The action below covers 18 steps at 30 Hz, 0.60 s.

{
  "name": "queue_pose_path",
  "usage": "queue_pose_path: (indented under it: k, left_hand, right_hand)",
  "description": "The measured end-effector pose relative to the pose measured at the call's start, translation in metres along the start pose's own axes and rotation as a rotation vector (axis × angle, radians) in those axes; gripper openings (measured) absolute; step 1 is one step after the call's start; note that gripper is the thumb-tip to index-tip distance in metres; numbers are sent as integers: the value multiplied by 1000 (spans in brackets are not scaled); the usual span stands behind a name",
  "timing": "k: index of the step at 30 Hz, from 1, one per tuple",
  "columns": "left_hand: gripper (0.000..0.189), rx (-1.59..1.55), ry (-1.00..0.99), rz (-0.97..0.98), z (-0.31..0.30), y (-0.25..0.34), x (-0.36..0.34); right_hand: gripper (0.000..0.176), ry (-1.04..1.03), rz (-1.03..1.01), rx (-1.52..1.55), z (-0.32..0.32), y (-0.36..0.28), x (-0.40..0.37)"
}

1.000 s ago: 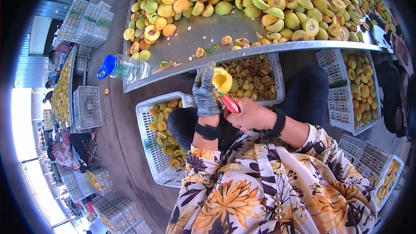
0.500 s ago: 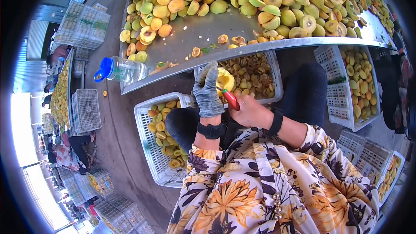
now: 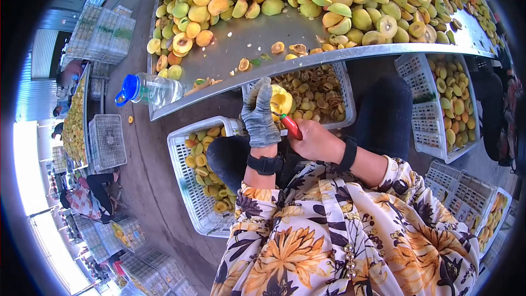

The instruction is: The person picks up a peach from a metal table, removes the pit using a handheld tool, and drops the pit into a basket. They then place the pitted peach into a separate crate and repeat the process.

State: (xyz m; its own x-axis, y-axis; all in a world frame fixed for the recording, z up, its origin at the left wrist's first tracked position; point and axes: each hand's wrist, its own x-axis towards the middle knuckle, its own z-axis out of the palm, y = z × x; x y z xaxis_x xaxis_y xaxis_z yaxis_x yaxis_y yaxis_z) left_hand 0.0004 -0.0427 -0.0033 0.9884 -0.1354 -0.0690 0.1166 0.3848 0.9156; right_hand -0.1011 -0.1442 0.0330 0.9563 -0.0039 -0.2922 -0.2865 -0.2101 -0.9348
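Observation:
My left hand [image 3: 260, 115], in a grey knit glove, is closed around a yellow peach half [image 3: 281, 100] with its hollowed cut face turned toward my right hand. My bare right hand [image 3: 315, 141] grips a red-handled pitting knife [image 3: 290, 126] with a green collar. Its thin dark blade points to the lower edge of the peach half. Below both hands sits a crate of brownish peach scraps [image 3: 350, 111], partly under the metal table. At the left, a white crate [image 3: 189, 197] holds peach halves beside my knee.
A metal table [image 3: 246, 35] piled with peach halves [image 3: 361, 0] spans the front, its raised edge just beyond my hands. A water bottle [image 3: 156, 90] lies at its left corner. Another peach crate [image 3: 422, 111] stands at right. Stacked crates [image 3: 107, 33] and seated people [image 3: 90, 194] appear at left.
The blade's dark tip now shows at the lower edge of the peach half. Both hands keep their grips, and the whole view has shifted slightly.

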Motion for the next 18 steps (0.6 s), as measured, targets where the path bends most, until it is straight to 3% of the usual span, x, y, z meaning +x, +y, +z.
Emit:
queue_pose_path:
  k: [1,3,4,8,10,11,13,15,17,18]
  left_hand:
    - [24,-17,6,-54,-1,1,-1]
    - [21,-32,11,-108,-1,1,0]
    - [23,-12,-16,-47,-2,0,3]
    - [27,-20,-42,-17,5,7,-1]
    - [27,-13,-60,-15,1,0,1]
    - [28,-8,-74,-10,2,1,1]
    - [28,-21,-82,-47,0,6,0]
    - [28,-32,-85,-75,0,9,1]
    - [34,-288,-17,-325,-2,10,5]
    - [34,-287,-13,-317,-3,12,6]
  right_hand:
    - [10,-162,204,191,-4,-7,-1]
    - [10,-210,223,231,-9,-5,1]
    - [9,-258,243,272,-10,-5,1]
    - [9,-117,130,135,-6,-11,0]
    - [11,-236,371,536,-8,-12,1]
    - [11,-234,373,536,-12,-12,2]
    - [8,-650,545,1134,-21,-12,6]
    - [6,-676,545,1230,-21,-11,5]
    - [17,-793,283,1365,-30,-11,0]
    - [19,-859,154,1374,-37,-9,0]
